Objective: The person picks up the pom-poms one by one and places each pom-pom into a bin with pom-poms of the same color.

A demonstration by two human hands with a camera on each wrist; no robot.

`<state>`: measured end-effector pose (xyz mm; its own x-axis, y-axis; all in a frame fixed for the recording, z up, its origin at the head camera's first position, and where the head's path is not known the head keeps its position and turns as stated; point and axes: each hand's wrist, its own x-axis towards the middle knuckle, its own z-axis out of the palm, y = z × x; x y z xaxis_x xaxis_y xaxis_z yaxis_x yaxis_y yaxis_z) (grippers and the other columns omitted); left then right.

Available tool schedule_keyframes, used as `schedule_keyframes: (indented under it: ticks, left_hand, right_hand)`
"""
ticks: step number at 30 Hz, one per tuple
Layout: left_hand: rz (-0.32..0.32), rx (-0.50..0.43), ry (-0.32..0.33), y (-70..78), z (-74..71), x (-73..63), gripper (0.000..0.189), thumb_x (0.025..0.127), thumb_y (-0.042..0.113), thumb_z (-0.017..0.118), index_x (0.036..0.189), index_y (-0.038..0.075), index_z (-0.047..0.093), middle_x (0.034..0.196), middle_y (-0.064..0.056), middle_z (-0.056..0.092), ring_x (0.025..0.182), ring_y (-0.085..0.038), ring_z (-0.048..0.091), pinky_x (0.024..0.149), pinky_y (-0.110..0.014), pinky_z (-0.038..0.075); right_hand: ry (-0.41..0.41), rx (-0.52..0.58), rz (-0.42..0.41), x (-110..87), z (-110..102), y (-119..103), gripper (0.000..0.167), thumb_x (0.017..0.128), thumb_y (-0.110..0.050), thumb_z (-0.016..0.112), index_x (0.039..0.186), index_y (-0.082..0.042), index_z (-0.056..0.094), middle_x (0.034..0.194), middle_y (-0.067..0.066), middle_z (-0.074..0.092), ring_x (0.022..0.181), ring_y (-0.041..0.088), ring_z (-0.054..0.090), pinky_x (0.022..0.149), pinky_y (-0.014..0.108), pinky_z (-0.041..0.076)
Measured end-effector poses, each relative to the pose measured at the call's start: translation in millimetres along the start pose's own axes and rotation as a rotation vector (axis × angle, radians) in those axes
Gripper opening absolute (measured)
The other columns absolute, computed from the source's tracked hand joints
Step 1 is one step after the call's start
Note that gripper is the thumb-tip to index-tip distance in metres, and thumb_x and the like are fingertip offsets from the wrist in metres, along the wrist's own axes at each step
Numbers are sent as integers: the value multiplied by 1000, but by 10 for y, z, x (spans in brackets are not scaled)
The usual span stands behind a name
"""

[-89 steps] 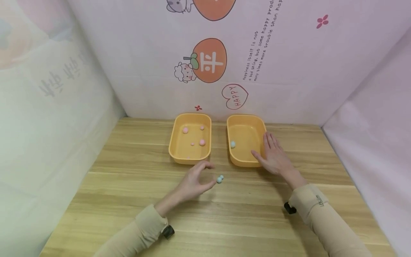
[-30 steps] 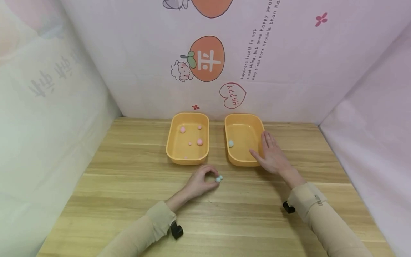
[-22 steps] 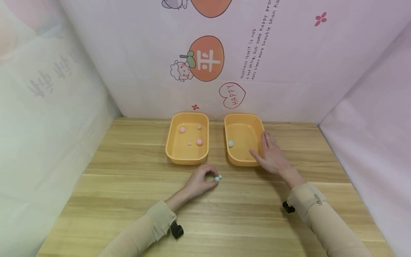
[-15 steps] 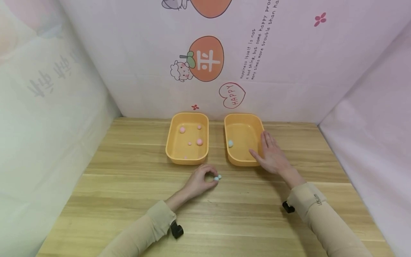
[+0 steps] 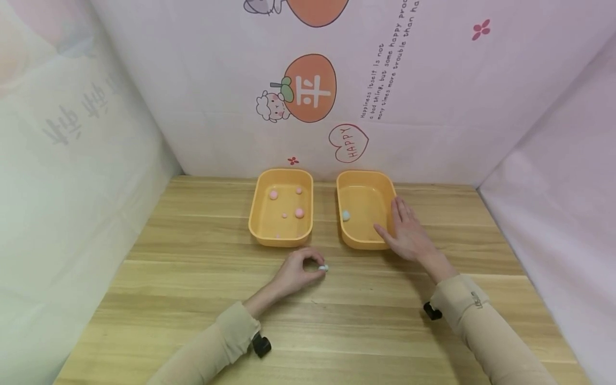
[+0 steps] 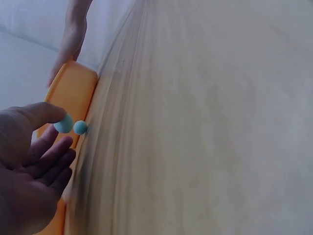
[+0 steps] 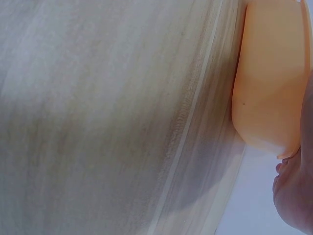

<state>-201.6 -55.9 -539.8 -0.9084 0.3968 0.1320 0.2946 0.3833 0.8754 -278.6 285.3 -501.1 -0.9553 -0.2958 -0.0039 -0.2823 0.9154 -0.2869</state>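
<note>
My left hand (image 5: 291, 274) pinches a light blue pompom (image 6: 63, 124) between thumb and forefinger, low over the table in front of the two boxes. Right beside that pompom sits a smaller light blue pompom (image 6: 80, 128); whether it touches the table or only its neighbour I cannot tell. My right hand (image 5: 410, 235) rests with straight fingers along the right wall of the right yellow box (image 5: 368, 245), its thumb over the near rim. Inside this box a light blue pompom (image 5: 345, 215) lies by the left wall.
Left of it stands a second yellow box (image 5: 281, 242) holding several pink pompoms (image 5: 299, 213) of different sizes. Both boxes are near the back edge of the wooden table (image 5: 337, 331). White printed cloth (image 5: 423, 107) rises behind and at both sides.
My left thumb and forefinger, spread apart earlier, have come together on the larger light blue pompom. Both loose blue pompoms have shifted slightly left. My right hand has stayed at the box.
</note>
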Motion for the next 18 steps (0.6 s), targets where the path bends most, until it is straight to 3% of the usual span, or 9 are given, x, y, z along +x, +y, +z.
schedule_keyframes:
  ticks: [6,18]
  left_hand:
    - [-23,-35,-46,8,-41,-43,7,96,8,83,101,11,78,113,-3,80,115,-19,71,111,-36,54]
    - [30,-35,-77,196,-93,-44,8,97,11,83,101,10,77,116,-8,82,118,-27,73,112,-52,57]
  right_hand:
    - [-10,1,4,4,13,11,103,114,-65,33,170,12,-6,181,31,-10,171,53,0,140,64,7]
    - [-17,-6,12,-12,-13,1,103,114,-65,32,170,11,-6,182,31,-9,171,53,1,140,64,6]
